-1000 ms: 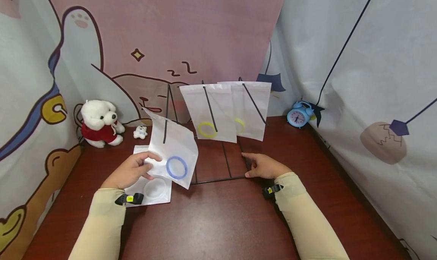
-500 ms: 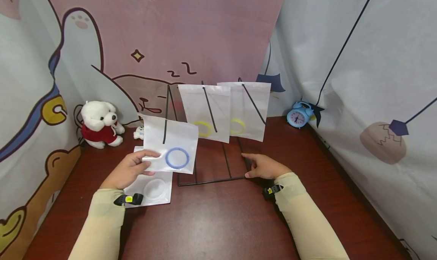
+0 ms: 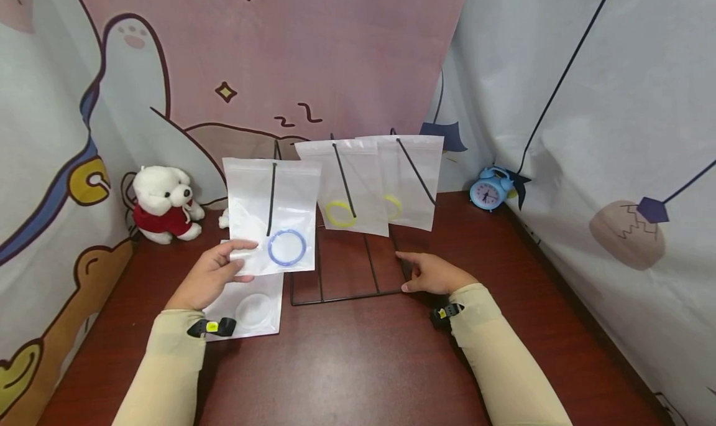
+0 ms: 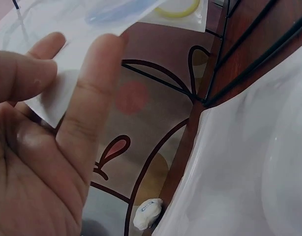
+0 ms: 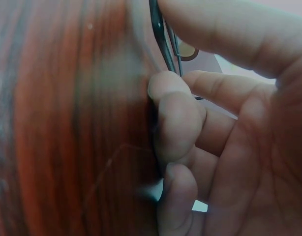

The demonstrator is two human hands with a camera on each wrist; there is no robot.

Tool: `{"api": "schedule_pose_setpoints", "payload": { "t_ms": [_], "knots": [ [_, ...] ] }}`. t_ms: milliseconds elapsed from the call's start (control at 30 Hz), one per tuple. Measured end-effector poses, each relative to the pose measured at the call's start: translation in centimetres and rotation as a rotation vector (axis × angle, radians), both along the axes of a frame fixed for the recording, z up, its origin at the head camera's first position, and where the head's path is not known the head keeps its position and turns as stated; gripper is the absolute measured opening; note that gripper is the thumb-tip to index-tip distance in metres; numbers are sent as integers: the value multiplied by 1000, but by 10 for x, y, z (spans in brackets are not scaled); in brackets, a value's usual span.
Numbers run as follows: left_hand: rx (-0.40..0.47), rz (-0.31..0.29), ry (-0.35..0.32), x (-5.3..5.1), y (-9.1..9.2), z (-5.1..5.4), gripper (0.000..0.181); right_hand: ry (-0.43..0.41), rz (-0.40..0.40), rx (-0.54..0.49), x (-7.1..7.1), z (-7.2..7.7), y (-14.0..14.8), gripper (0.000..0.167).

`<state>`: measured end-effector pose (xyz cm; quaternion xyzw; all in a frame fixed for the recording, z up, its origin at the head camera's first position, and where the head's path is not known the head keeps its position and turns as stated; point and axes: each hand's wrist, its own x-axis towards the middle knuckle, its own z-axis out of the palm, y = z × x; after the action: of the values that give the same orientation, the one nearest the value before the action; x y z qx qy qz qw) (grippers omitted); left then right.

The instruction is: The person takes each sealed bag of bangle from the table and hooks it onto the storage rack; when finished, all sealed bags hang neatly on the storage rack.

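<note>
My left hand (image 3: 215,270) holds the lower left edge of a white bag (image 3: 252,196) with a blue ring (image 3: 287,247) inside. The bag hangs upright from the left prong of a black wire rack (image 3: 348,298), the prong running through near its top edge. In the left wrist view, a bag corner (image 4: 55,105) lies between thumb and fingers. My right hand (image 3: 439,272) grips the rack's front right corner; the right wrist view shows curled fingers by the black rod (image 5: 161,37). Two more bags (image 3: 349,171) (image 3: 416,171) with yellow rings hang from the other prongs.
Another white bag (image 3: 268,314), with a whitish ring, lies flat on the table (image 3: 358,364) under my left hand. A white plush dog (image 3: 162,196) sits at the back left, a small white figure (image 3: 224,219) beside it. A blue alarm clock (image 3: 489,188) stands at the back right.
The blue-ring bag has slid back and up along its prong and now hangs straight instead of tilted. My left hand has barely shifted. My right hand stays on the rack.
</note>
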<state>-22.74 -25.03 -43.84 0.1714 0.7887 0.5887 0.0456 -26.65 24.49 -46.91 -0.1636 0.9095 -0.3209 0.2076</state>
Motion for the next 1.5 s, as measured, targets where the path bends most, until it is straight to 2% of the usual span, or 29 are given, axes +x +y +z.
{"api": "schedule_pose_setpoints", "payload": {
  "t_ms": [167,433,600,767,900,1167,1367,1500],
  "knots": [
    [-5,48,23,0,3,0,42,5,2,-4,0,0,0,86],
    [80,79,97,-2,10,-7,45,11,0,1,-1,-1,0,86],
    [139,73,106,-6,13,-12,47,5,-5,-1,0,-1,0,86],
    [162,60,134,-10,11,-17,49,8,-3,-2,-1,-1,-1,86],
    [147,64,168,-12,7,-22,49,12,1,5,-1,-1,-1,86],
    [29,157,153,-12,1,-24,47,11,-4,9,-2,-2,0,86],
    [64,174,161,-15,-8,-29,43,11,-8,12,0,0,-2,85],
    [42,226,134,-16,-19,-33,44,8,-9,7,0,1,-2,86]
  ]
}}
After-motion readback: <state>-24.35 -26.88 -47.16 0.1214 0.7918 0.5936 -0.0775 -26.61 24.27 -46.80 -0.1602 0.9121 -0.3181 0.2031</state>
